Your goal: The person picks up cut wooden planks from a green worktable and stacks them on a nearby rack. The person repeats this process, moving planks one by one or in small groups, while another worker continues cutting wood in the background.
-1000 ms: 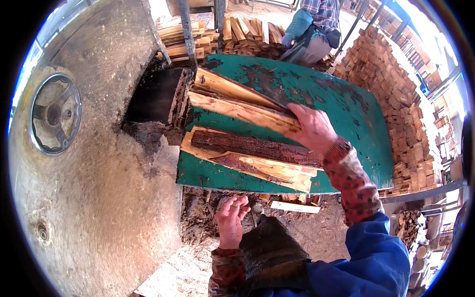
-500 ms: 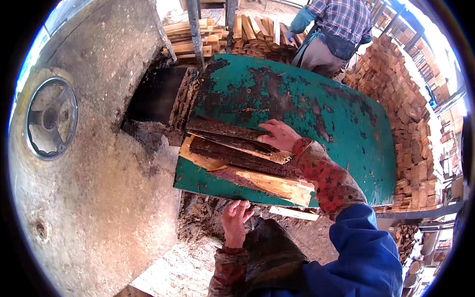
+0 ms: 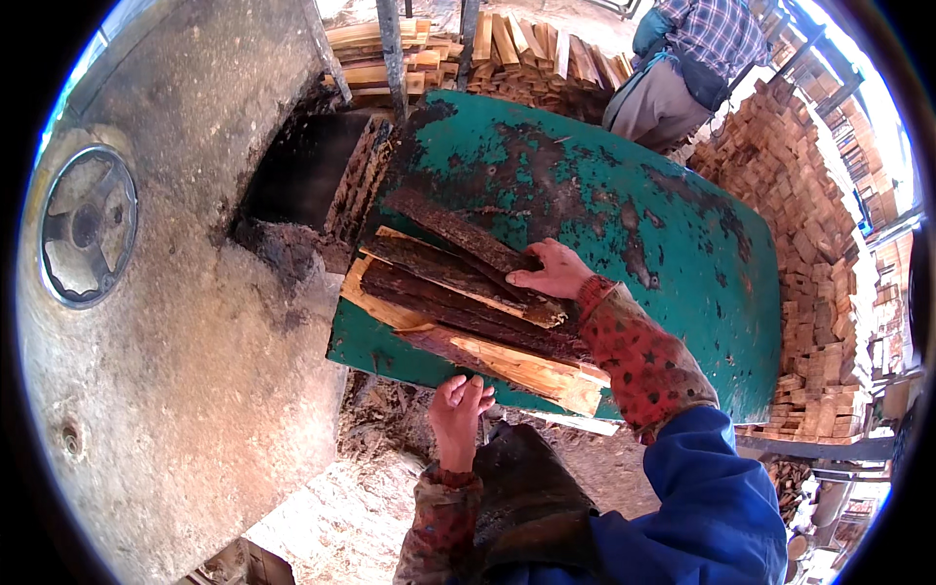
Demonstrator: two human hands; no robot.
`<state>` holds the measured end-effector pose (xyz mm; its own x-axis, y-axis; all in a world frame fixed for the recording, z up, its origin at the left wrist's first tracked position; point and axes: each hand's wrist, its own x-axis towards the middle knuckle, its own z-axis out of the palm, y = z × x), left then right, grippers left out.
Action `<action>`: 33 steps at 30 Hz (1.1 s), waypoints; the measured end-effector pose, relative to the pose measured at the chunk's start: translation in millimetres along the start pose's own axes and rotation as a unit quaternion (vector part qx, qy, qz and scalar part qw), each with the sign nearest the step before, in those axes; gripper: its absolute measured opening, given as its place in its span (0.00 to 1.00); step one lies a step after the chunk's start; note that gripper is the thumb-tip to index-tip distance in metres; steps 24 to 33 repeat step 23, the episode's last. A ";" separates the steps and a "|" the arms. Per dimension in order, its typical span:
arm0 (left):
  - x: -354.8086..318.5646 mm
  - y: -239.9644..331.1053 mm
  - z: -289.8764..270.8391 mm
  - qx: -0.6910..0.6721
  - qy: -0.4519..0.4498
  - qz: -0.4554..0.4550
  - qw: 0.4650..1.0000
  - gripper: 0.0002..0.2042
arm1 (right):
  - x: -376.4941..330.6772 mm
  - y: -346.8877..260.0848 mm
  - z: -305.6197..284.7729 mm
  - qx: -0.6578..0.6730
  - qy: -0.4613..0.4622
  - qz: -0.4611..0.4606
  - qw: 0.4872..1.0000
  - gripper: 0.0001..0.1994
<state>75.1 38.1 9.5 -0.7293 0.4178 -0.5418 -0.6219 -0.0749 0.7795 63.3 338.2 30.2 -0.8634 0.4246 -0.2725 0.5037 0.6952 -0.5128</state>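
My right hand (image 3: 556, 270) is closed on the right end of a dark bark-covered wood slab (image 3: 453, 232), thumb on its near side. This slab lies slanted at the far side of a small pile on the green table (image 3: 682, 283). Beside it, nearer me, are more rough slabs: a bark-faced slab (image 3: 448, 274) with a pale edge, and a split slab (image 3: 526, 368) showing yellow wood at the near side. My left hand (image 3: 458, 409) hovers by the table's near edge, below the pile, fingers loosely bent and nothing visible in them.
A machine's pale, dusty casing (image 3: 195, 322) with a handwheel (image 3: 88, 226) stands at left, a dark opening (image 3: 307, 171) beside the table. Stacked boards (image 3: 526, 49) lie beyond; a tall stack of wood pieces (image 3: 809, 263) stands at right. A co-worker in checked shirt (image 3: 712, 39) bends at the far side.
The far slab's left end has swung away from me, opening a gap to the slab beside it. My right hand has closed more firmly on its right end. The co-worker appears farther right.
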 end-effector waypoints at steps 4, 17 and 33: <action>8.2 4.1 11.1 -0.017 0.008 -0.005 1.000 0.19 | -11.4 -13.6 -14.0 -0.031 0.067 -0.043 0.996 0.42; 18.2 -4.6 10.7 -0.031 0.036 0.004 0.999 0.17 | -37.2 -48.3 9.4 -0.117 0.072 -0.186 0.973 0.47; 21.9 -5.4 14.0 -0.027 0.047 -0.009 0.998 0.18 | -12.7 -25.1 22.9 -0.072 -0.105 -0.077 0.989 0.50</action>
